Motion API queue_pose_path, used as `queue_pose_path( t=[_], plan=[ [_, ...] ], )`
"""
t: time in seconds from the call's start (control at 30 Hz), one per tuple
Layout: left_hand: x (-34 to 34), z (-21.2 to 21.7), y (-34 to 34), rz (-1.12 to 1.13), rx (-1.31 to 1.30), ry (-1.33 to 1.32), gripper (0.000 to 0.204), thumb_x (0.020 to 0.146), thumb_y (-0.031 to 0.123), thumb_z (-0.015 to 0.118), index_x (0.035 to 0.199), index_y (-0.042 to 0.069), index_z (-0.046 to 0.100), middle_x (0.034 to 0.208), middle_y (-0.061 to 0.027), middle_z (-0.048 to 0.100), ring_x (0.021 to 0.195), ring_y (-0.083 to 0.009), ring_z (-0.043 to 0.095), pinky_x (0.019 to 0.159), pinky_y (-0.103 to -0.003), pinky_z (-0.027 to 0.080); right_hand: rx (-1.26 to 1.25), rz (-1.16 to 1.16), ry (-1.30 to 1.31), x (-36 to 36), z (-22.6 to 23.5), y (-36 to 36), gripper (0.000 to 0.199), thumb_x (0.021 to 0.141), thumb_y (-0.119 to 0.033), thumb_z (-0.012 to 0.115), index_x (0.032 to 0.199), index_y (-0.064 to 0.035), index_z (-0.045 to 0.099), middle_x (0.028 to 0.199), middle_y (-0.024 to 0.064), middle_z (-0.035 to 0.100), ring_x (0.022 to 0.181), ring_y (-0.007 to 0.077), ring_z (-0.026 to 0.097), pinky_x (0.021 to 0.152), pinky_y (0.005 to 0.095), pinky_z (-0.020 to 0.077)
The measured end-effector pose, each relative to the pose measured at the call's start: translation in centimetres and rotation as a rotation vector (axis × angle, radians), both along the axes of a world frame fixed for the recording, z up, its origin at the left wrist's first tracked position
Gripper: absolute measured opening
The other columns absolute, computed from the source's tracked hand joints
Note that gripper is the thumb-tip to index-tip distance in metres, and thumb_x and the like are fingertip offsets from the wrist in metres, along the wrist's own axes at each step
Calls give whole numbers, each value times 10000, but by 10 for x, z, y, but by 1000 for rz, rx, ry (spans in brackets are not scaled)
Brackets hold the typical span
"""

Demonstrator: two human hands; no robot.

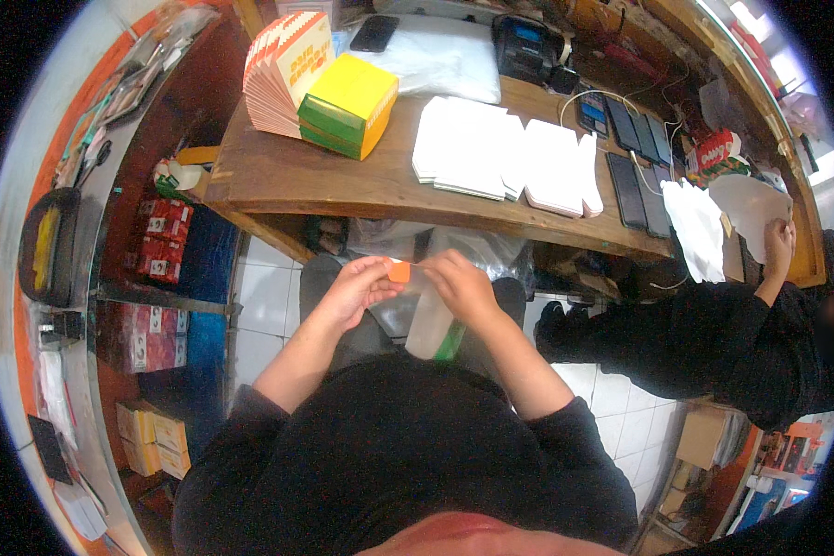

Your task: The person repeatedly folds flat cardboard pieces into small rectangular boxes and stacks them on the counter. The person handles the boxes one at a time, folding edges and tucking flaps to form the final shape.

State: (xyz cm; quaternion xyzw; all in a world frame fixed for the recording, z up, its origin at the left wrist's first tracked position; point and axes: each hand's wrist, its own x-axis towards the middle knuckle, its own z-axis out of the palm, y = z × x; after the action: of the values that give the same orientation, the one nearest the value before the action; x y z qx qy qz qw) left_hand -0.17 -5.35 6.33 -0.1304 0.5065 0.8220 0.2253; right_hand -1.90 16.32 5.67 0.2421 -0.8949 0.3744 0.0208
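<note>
Above my lap, my left hand [354,291] pinches a small flat orange piece [398,271] with a rounded corner between thumb and fingers. Close beside it on the right, my right hand [459,285] has thumb and fingertips pressed together. A thin edge shows at those fingertips, too small to name. Below the hands, a clear plastic pouch or sleeve [428,326] with a green end lies over my lap. Whether it touches my right hand, I cannot tell.
The wooden table [278,185] ahead bears fanned cartons [273,79], a yellow-green box [352,102], white card stacks [463,148] and several phones [625,190]. At right, another person's hand [780,243] touches a whitish sheet [752,208]. Shelves with red packs [162,236] stand left.
</note>
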Motion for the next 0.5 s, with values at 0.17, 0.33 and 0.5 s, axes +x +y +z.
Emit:
queue_pose_path(
  t=[0.17, 0.33, 0.5],
  plan=[
    [2, -16, 11, 47, -176, 168, 221, 940, 159, 611, 1049, -26, 663, 902, -97, 703, 804, -147, 675, 728, -260, 543, -278, -152, -164, 3, 4, -8, 146, 845, -185, 703, 921, -61, 687, 884, 84, 631, 802, 229, 613, 696, 333, 487],
    [2, 6, 25, 109, -613, 451, 147, 885, 71, 636, 983, -2, 717, 894, -110, 730, 785, -113, 679, 716, -273, 547, -439, -234, -394, 8, 8, -14, 141, 838, -129, 739, 857, -1, 682, 855, 38, 614, 784, 111, 557, 678, 254, 448],
    [3, 14, 36, 235, -863, 614, 131, 835, 47, 656, 942, 24, 728, 872, -124, 730, 750, -139, 693, 704, -288, 544, -622, -313, -403, 31, 6, -30, 166, 819, -164, 761, 825, -13, 692, 822, 72, 640, 757, 144, 595, 676, 282, 471]
  ],
)
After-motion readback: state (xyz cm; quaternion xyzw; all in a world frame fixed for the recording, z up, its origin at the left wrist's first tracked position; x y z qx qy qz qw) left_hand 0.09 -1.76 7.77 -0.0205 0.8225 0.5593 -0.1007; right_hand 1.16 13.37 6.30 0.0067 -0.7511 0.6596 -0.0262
